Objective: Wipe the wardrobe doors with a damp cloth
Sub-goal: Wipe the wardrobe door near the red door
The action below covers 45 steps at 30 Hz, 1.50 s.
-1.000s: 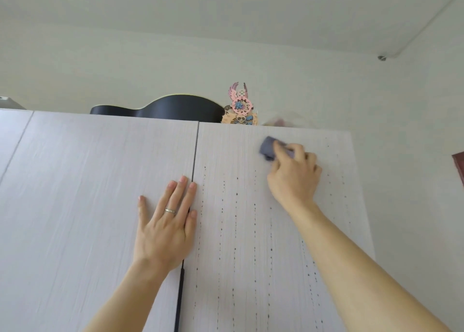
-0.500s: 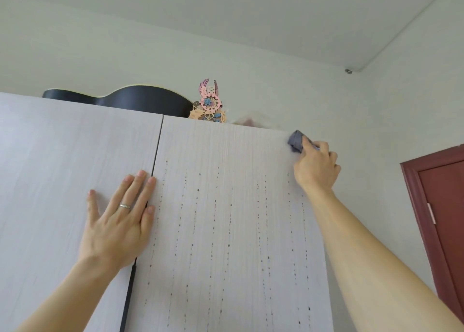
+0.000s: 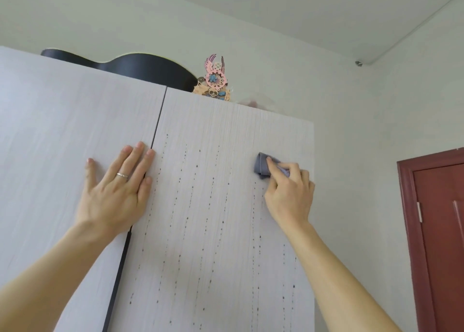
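Wardrobe top: black guitar (image 3: 140, 68) and pink ornament (image 3: 214, 80), above both hands.
Red door (image 3: 439, 243): right of the right hand, apart.
Cloth (image 3: 261, 166): grey-blue, bunched, against the right door (image 3: 213, 218) near its outer edge.
Right hand (image 3: 288, 193): fingers curled, grasping the cloth.
Left hand (image 3: 115, 191): flat, fingers straight, pressing the left door (image 3: 62, 130) at the seam; ring (image 3: 122, 175) worn.

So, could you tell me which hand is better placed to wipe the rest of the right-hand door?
The right hand: it grips the cloth against that door, while the left hand lies flat by the seam, empty.
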Available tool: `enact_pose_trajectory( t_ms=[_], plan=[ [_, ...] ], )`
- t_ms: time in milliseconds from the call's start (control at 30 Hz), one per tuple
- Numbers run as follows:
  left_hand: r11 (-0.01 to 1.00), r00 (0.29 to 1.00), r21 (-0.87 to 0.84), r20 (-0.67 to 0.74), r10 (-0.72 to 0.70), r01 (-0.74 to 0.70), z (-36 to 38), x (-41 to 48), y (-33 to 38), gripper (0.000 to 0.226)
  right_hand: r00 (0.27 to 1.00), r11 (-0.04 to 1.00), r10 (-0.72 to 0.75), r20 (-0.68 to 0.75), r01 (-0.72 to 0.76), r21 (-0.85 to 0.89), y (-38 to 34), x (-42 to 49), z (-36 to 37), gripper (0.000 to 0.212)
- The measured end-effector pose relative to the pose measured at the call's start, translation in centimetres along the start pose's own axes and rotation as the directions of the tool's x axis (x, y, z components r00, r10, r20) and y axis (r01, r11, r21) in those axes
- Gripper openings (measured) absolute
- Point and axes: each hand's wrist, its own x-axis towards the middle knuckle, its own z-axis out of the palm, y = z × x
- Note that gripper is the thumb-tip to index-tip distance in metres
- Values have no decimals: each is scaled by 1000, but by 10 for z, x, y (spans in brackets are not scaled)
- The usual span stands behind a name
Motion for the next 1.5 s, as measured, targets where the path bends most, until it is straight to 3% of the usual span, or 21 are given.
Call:
enact_pose_trajectory(
  t_ms=[167, 233, 333, 467, 533, 633, 767, 833, 1000, 1100, 1200, 1367, 1500],
  plan=[
    [984, 995, -152, 45, -92, 98, -5, -18, 14, 57, 962, 959, 268, 53, -272, 83, 10, 76, 3, 42],
    [980, 994, -172, 56, -92, 100, -7, -34, 13, 58, 958, 948, 286, 29, -287, 139, 0, 75, 6, 42],
    [980, 993, -175, 77, -88, 100, -2, -53, 9, 61, 983, 962, 180, -32, -169, 216, -25, 37, 14, 43],
    [979, 993, -169, 68, -99, 109, 4, -61, 12, 61, 984, 957, -168, -50, 176, 230, -65, -34, 23, 44],
    [980, 993, -170, 62, -98, 107, 6, -61, 11, 60, 962, 937, -268, -50, 273, 218, -69, -35, 24, 43],
    [980, 995, -171, 28, -96, 100, 8, -63, 8, 60, 980, 953, -196, -43, 200, 229, -68, 4, 27, 43],
    [980, 997, -185, -18, -80, 75, 14, -67, 6, 60, 996, 963, 50, 71, -67, 261, -87, 46, 30, 42],
    [981, 996, -185, -45, -75, 65, 17, -69, 4, 60, 998, 961, 35, 52, -48, 274, -92, 40, 31, 42],
    [983, 995, -174, -81, -66, 51, 23, -68, 1, 60, 977, 940, -215, -2, 207, 272, -102, -22, 33, 41],
    [984, 993, -170, -101, -68, 50, 25, -69, 2, 61, 962, 935, -274, 12, 264, 238, -104, -12, 28, 43],
    [983, 991, -177, -121, -61, 39, 27, -71, 1, 61, 969, 955, -245, 24, 236, 181, -106, 27, 29, 41],
    [983, 981, -182, -189, -52, 17, 33, -69, -2, 62, 989, 974, -67, 130, 36, 225, -135, 61, 32, 41],
    [983, 968, -185, -246, -49, 3, 38, -69, -3, 62, 976, 943, -208, 65, 182, 279, -153, 1, 36, 44]
  ],
)
